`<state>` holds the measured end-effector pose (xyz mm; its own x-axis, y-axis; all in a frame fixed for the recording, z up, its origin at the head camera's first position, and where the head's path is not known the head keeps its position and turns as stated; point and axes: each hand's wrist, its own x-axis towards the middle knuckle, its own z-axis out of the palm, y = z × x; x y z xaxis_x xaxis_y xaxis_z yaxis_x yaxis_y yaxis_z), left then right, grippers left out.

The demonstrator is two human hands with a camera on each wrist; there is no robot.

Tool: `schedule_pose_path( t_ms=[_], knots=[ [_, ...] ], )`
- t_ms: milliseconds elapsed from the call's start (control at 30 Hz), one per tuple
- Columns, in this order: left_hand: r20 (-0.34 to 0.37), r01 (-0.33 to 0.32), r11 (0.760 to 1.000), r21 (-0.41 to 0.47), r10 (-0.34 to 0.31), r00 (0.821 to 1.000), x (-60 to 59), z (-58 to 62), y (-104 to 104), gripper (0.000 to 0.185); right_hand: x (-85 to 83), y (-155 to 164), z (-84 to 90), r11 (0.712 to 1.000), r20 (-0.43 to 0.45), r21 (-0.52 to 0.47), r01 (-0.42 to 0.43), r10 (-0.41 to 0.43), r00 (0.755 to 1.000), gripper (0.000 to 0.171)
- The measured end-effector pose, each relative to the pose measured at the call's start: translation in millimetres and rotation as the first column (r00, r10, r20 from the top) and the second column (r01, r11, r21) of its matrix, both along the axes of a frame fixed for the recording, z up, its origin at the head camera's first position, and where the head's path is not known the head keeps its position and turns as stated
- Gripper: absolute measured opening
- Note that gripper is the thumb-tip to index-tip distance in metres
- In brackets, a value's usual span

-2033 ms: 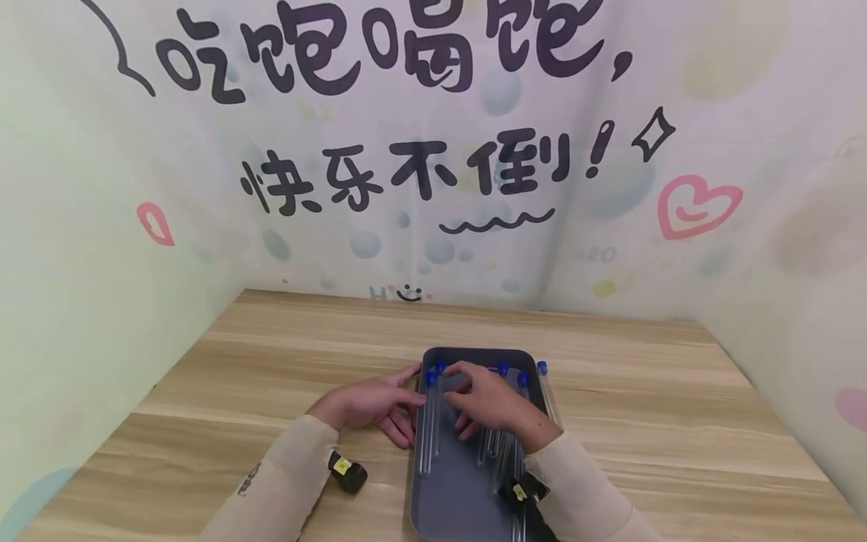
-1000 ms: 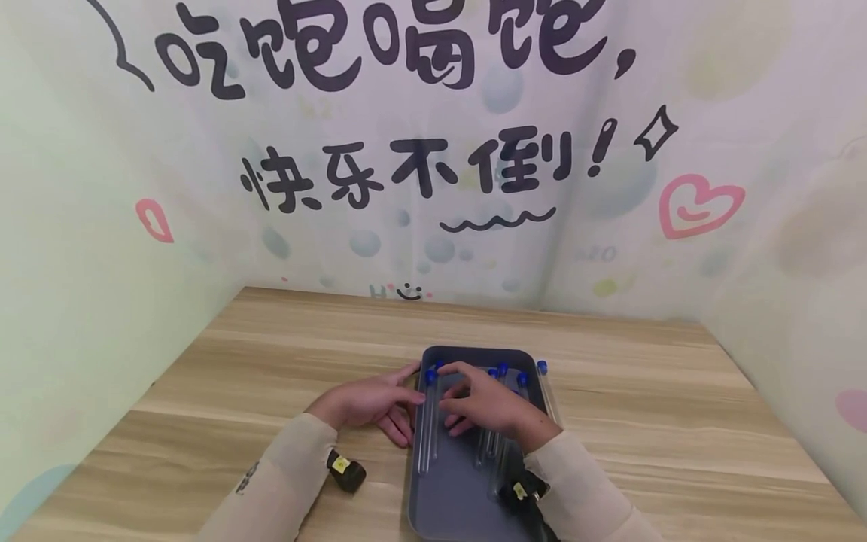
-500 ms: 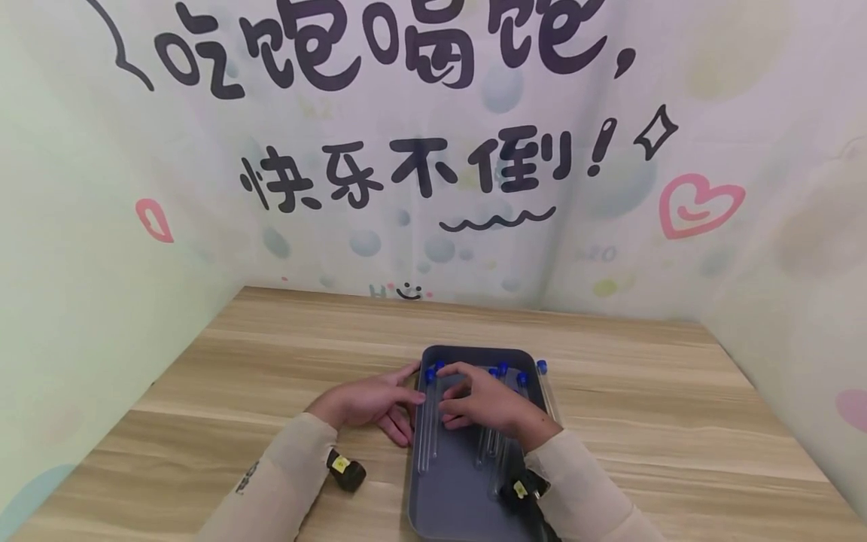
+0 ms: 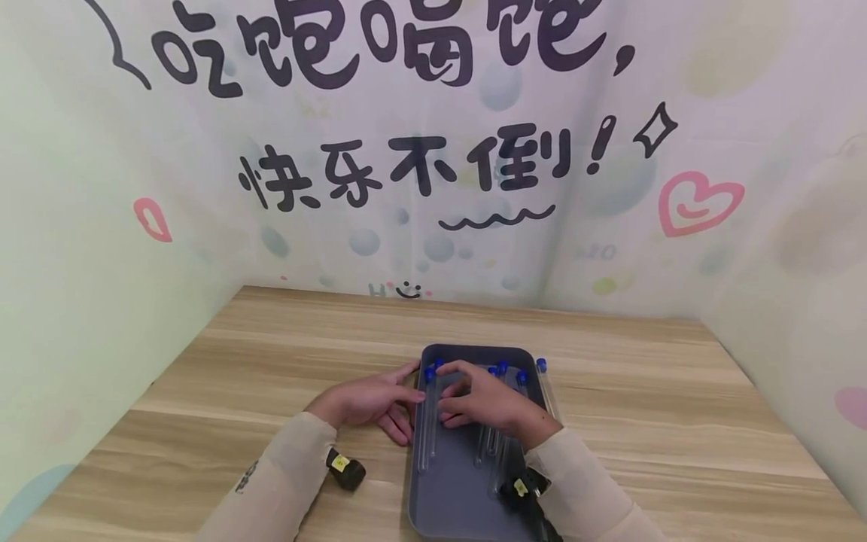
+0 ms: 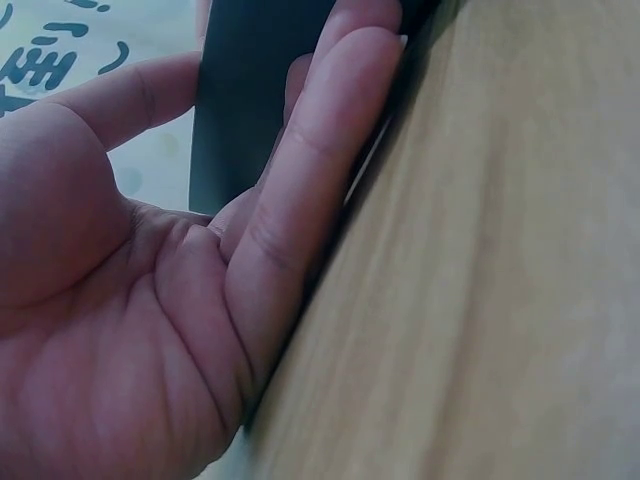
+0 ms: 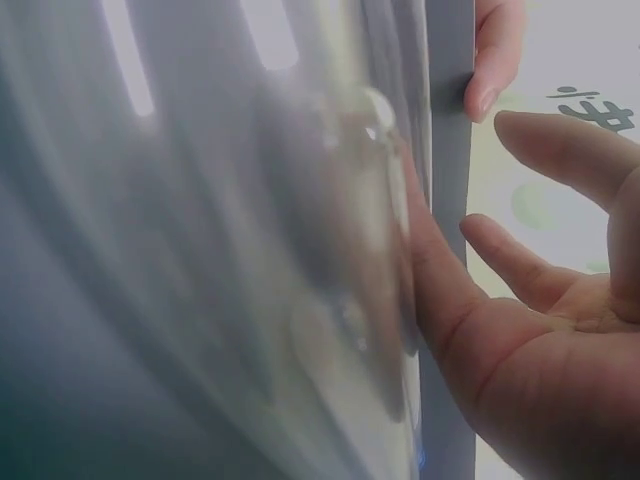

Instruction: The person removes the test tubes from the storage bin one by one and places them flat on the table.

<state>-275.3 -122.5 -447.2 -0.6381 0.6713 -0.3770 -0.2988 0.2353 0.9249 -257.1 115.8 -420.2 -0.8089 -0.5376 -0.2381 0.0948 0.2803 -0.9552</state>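
Fingers (image 4: 460, 366) above wooden table (image 4: 271, 354), lettered backdrop (image 4: 609, 226)

On the back wall (image 4: 596, 233) I read 吃饱喝饱, (image 4: 439, 56) above 快乐不倒! (image 4: 423, 162), plus a smiley (image 4: 409, 292), a pale H (image 4: 377, 290) and a pink smiling heart (image 4: 700, 211). I cannot read the yellow labels (image 4: 341, 464) on the wrist cameras (image 4: 349, 476) or the left sleeve's (image 4: 281, 474) print (image 4: 247, 478).

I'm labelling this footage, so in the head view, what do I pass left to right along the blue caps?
Left hand, blue-capped test tubes at left in the grey tray, right hand, more capped tubes at right in the tray, lone capped tube beside the tray's right wall.
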Motion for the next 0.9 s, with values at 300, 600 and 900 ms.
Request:
schedule_pose_path(
  t_ms=[300,600,900],
  knots=[
    [0.003,-0.003,1.0,0.003,0.003,1.0,-0.9,-0.6,0.0,0.085,0.8,0.9,-0.3,0.999,-0.006,-0.015,-0.037,0.037,0.999,0.053],
    [0.001,-0.006,1.0,-0.001,0.006,1.0,-0.5,-1.0,0.1,0.086,1.4,1.1,1.4,0.997,-0.01,0.012,-0.072,0.072,0.997,0.048],
    [-0.012,-0.007,1.0,-0.01,0.007,1.0,-1.5,-1.9,0.8,0.087,1.9,0.5,1.8,0.992,-0.033,0.071,-0.103,0.106,0.994,0.048]
  ],
)
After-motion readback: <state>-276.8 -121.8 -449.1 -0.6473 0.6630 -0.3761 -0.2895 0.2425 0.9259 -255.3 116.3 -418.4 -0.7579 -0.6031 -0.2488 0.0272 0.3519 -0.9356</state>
